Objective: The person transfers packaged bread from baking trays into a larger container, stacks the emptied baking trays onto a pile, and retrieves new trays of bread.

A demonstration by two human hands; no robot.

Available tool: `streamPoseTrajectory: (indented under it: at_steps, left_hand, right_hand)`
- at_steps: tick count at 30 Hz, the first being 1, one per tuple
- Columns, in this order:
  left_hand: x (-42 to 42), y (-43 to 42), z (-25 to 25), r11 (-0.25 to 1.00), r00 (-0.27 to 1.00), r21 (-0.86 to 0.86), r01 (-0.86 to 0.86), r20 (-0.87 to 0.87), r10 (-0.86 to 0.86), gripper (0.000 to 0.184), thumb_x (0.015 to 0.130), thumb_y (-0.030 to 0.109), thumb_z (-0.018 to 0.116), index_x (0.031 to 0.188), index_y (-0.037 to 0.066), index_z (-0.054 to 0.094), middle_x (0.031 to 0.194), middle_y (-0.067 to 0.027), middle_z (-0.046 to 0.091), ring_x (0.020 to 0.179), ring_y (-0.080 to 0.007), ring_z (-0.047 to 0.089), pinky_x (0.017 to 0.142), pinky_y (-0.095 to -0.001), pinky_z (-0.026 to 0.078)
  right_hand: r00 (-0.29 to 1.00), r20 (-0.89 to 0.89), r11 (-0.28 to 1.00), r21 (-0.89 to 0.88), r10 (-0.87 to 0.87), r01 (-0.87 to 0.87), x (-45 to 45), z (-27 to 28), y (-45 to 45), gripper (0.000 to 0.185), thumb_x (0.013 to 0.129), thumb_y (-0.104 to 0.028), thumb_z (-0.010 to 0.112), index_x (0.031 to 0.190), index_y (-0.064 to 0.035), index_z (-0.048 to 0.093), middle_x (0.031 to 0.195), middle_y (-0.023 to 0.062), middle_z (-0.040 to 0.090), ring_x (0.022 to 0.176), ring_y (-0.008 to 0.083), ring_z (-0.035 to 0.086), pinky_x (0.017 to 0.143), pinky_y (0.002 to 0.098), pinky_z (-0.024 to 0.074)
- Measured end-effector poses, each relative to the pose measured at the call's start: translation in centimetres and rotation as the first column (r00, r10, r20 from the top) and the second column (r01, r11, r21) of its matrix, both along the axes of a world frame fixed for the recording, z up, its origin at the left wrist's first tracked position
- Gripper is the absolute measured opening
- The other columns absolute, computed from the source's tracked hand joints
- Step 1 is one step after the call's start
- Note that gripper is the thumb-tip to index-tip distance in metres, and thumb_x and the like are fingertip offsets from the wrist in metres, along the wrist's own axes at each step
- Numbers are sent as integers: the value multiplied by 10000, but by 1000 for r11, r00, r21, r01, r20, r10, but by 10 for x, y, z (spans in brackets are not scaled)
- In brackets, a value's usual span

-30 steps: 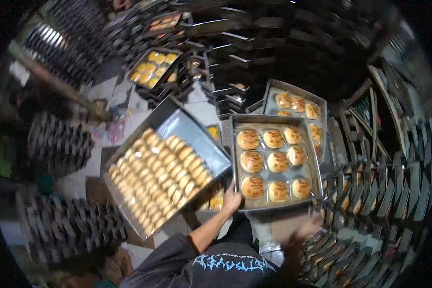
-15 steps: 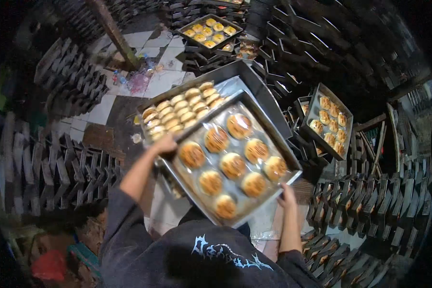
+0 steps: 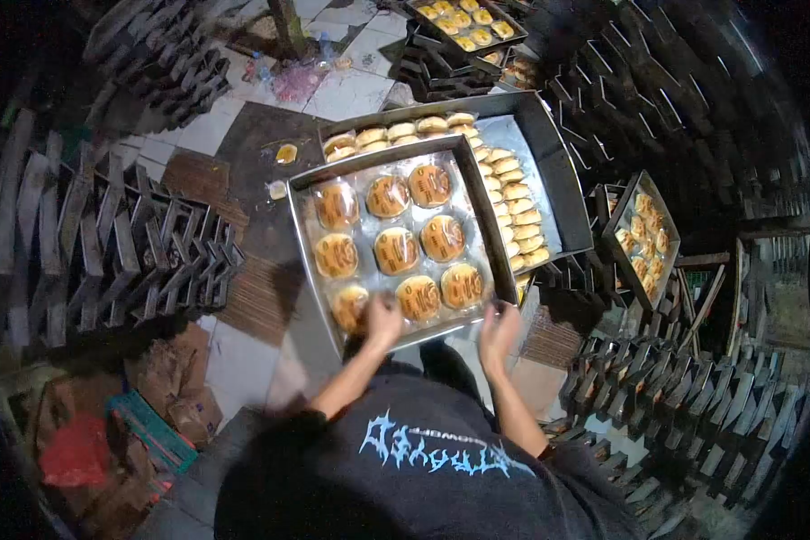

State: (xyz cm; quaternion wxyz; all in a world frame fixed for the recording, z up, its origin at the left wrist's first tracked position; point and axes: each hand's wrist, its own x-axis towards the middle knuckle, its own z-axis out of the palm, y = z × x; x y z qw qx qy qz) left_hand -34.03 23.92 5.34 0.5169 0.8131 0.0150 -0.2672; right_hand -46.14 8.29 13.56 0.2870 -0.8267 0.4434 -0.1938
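In front of me a metal baking tray (image 3: 310,279) holds several round browned buns (image 3: 396,250) wrapped in clear plastic. It overlaps the near left part of a larger metal box (image 3: 562,180), where pale buns (image 3: 517,207) stand packed in rows. My left hand (image 3: 384,322) reaches over the tray's front edge with curled fingers, beside the front-left bun (image 3: 349,306). Whatever is in those fingers is hidden. At the front-right corner, my right hand (image 3: 498,335) has its fingers closed on the tray's rim.
Stacked dark trays (image 3: 108,261) line the left, with more trays (image 3: 684,387) on the right. A tray of buns (image 3: 643,238) tilts at right; another tray (image 3: 468,27) sits at the back. Two loose pieces of bread (image 3: 286,154) lie on the floor near a red bag (image 3: 76,450).
The tray of wrapped buns has turned straighter and come down to the left over the larger box. My left hand has moved from its left side to the front edge.
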Motion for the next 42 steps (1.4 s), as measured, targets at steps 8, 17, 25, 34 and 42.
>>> streamPoseTrajectory:
  at_steps: [8, 17, 25, 34, 42]
  left_hand:
    - [-5, -43, -3, 961, 871, -12, -277, -425, 246, 460, 865, 315, 385, 1083, -88, 428, 1074, -270, 494, 1010, -336, 480, 827, -411, 384]
    - [-29, -123, 15, 970, 896, -154, -186, -431, 104, 640, 888, 486, 260, 1250, -41, 284, 1303, -224, 309, 1220, -317, 268, 1002, -386, 213]
    - [59, -139, 32, 957, 978, -287, 51, -178, -106, 810, 841, 608, 163, 1330, -34, 99, 1395, -194, 110, 1296, -271, 98, 1045, -349, 113]
    - [104, -158, 50, 876, 918, -321, -361, -287, 273, 669, 869, 513, 289, 1314, 18, 220, 1308, -153, 322, 1184, -258, 340, 983, -382, 274]
    - [189, -171, 51, 782, 889, -557, -278, -457, -9, 694, 832, 537, 402, 1315, 54, 276, 1352, -93, 289, 1238, -209, 250, 1017, -356, 180]
  right_hand:
    - [892, -241, 911, 259, 383, -321, 72, -100, 26, 379, 774, -300, 556, 875, 64, 531, 805, 241, 546, 760, 412, 501, 717, 470, 378]
    - [961, -15, 741, 640, 276, -202, 47, -46, -80, 569, 774, -302, 577, 1146, 71, 362, 988, 265, 510, 1014, 362, 468, 856, 402, 366]
    - [889, -78, 757, 561, 451, -335, 153, -47, -120, 566, 805, -410, 519, 1063, 85, 426, 1050, 269, 477, 1006, 390, 414, 889, 424, 321]
    - [947, 260, 608, 726, 188, -320, 159, -3, -129, 683, 804, -459, 514, 1193, 61, 301, 1157, 246, 444, 1094, 292, 429, 937, 335, 310]
    - [957, -13, 631, 754, 289, -180, 284, -79, -161, 812, 789, -618, 403, 1186, 90, 376, 1166, 178, 464, 1066, 232, 452, 878, 336, 375]
